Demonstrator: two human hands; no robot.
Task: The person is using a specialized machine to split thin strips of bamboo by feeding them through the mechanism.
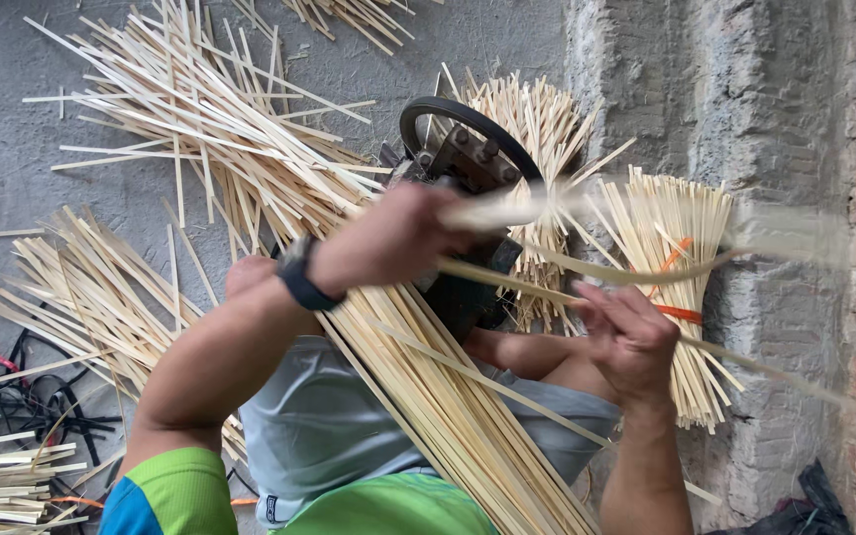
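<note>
Two tied stick bundles [671,287] by the wall, one dark machine [468,168], loose strips [200,119] (too many to count).

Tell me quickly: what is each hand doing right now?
Left hand: closed around a blurred bamboo strip, above the black machine.
Right hand: fingers closed on thin bamboo strips.

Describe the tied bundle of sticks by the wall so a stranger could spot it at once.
Start at the rough grey masonry wall on the right. Leaning against its base stands an upright bundle of pale split bamboo sticks, just beyond the right hand. Unlike the loose piles scattered across the floor, it is bound round the middle with an orange band.
</note>
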